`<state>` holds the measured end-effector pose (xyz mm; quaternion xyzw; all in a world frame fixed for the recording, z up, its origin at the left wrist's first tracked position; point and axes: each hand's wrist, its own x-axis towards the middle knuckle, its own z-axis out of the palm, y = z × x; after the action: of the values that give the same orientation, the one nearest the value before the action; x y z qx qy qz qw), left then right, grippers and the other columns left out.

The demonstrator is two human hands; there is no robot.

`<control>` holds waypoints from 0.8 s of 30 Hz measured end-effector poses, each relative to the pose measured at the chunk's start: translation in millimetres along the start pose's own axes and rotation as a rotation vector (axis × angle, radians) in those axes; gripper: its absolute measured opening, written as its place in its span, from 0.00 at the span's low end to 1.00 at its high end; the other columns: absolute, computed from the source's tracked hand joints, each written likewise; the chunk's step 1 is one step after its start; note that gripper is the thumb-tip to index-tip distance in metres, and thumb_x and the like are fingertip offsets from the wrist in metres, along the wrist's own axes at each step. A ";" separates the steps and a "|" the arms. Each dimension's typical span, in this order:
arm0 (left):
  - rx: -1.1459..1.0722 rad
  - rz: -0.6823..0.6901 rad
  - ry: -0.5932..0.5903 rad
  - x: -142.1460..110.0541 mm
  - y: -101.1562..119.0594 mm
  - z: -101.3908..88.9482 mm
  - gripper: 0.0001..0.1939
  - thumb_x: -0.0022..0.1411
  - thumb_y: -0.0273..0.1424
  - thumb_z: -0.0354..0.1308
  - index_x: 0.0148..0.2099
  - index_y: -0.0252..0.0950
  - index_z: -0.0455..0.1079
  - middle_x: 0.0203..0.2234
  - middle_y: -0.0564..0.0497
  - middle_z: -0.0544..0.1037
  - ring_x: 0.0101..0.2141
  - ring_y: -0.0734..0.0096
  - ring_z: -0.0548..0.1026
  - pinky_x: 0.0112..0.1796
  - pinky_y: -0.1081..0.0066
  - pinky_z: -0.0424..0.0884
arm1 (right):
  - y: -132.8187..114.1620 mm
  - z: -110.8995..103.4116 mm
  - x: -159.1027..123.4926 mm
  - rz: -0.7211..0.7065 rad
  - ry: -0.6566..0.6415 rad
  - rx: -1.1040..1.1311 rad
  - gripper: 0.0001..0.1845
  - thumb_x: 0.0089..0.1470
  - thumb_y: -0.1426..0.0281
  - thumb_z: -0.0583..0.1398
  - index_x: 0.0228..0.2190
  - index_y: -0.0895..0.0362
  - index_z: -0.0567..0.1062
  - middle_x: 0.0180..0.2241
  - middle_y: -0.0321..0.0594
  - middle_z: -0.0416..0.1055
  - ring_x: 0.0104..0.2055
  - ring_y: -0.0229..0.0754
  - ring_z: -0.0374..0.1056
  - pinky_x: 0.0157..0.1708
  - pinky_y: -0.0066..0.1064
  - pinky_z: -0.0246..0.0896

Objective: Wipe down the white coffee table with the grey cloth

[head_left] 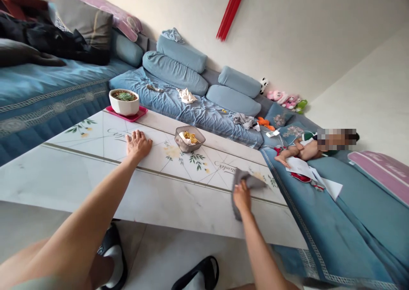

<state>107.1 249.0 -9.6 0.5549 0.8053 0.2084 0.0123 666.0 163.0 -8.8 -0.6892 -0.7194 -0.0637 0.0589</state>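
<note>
On the table [96, 183]: a grey cloth [249, 181] is bunched on the top near the right corner.
Right hand [242, 197]: closed around the cloth, which is pressed against the top.
Left hand [138, 146]: spread open and laid flat on the top, with nothing held; a wire mesh basket [189, 138] of scraps is nearest to it.
Step in hand: judged from the grip, wiping of the top with the cloth.
Rest: a white pot [124, 102] of succulents is set on a red tray [112, 111] at the far end; blue cushions [174, 73] are piled on a blue bed [204, 119]; a person [302, 150] is lying further right.
</note>
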 end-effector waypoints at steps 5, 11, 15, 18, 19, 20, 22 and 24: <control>-0.020 0.000 -0.007 -1.3 -3.3 1.4 0.41 0.80 0.40 0.40 0.80 0.09 0.55 0.81 0.16 0.55 0.81 0.31 0.53 0.78 0.35 0.44 | -105.3 35.9 -105.8 -0.438 -0.058 0.323 0.32 0.84 0.61 0.46 0.80 0.53 0.67 0.79 0.41 0.61 0.83 0.55 0.51 0.81 0.53 0.59; 0.023 -0.039 -0.019 -0.7 3.9 2.7 0.42 0.79 0.38 0.40 0.81 0.08 0.53 0.81 0.18 0.55 0.81 0.30 0.53 0.79 0.33 0.44 | 88.4 31.1 -152.6 -0.078 0.056 0.378 0.43 0.79 0.44 0.45 0.73 0.58 0.75 0.72 0.54 0.71 0.76 0.63 0.66 0.77 0.61 0.65; 0.049 -0.074 -0.034 -1.0 9.4 -2.3 0.42 0.78 0.38 0.39 0.82 0.11 0.53 0.82 0.22 0.56 0.82 0.34 0.53 0.80 0.34 0.45 | 56.5 26.0 -74.3 0.076 0.205 0.302 0.50 0.76 0.46 0.37 0.65 0.71 0.78 0.66 0.74 0.72 0.73 0.70 0.67 0.74 0.64 0.64; 0.050 -0.079 -0.055 -1.6 10.0 -4.6 0.42 0.79 0.38 0.39 0.82 0.10 0.53 0.82 0.22 0.55 0.82 0.34 0.53 0.80 0.35 0.46 | -89.3 27.1 -57.1 -0.132 0.197 0.324 0.43 0.81 0.55 0.37 0.63 0.70 0.79 0.70 0.69 0.69 0.71 0.69 0.70 0.70 0.62 0.69; 0.050 -0.079 -0.051 -1.4 9.8 -4.8 0.42 0.79 0.38 0.39 0.82 0.11 0.54 0.82 0.22 0.55 0.82 0.35 0.53 0.80 0.35 0.46 | -144.7 27.4 -62.3 -0.213 0.179 0.340 0.38 0.83 0.55 0.41 0.65 0.62 0.80 0.73 0.56 0.70 0.71 0.64 0.70 0.70 0.57 0.71; 0.050 -0.079 -0.043 -1.1 9.4 -4.7 0.41 0.79 0.38 0.39 0.82 0.12 0.54 0.82 0.22 0.56 0.82 0.35 0.54 0.80 0.35 0.46 | -197.7 27.2 -71.1 -0.302 0.152 0.355 0.33 0.85 0.55 0.44 0.69 0.55 0.78 0.75 0.45 0.68 0.74 0.59 0.69 0.71 0.54 0.71; 0.049 -0.080 -0.035 -0.2 8.4 -4.6 0.41 0.78 0.38 0.40 0.82 0.14 0.55 0.82 0.22 0.56 0.82 0.36 0.54 0.80 0.36 0.46 | -285.7 24.2 -92.6 -0.447 0.160 0.384 0.29 0.86 0.61 0.45 0.74 0.54 0.73 0.75 0.42 0.67 0.77 0.60 0.65 0.74 0.57 0.69; 0.048 -0.081 -0.046 0.8 7.1 -5.1 0.42 0.78 0.38 0.41 0.82 0.14 0.55 0.82 0.22 0.56 0.82 0.36 0.54 0.80 0.36 0.47 | -334.3 18.1 -110.9 -0.548 0.171 0.410 0.31 0.87 0.64 0.40 0.76 0.57 0.69 0.74 0.38 0.69 0.79 0.61 0.60 0.74 0.62 0.69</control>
<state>111.8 250.1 -2.3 0.5268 0.8312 0.1756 0.0261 336.8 42.9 -49.2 -0.4365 -0.8679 0.0110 0.2368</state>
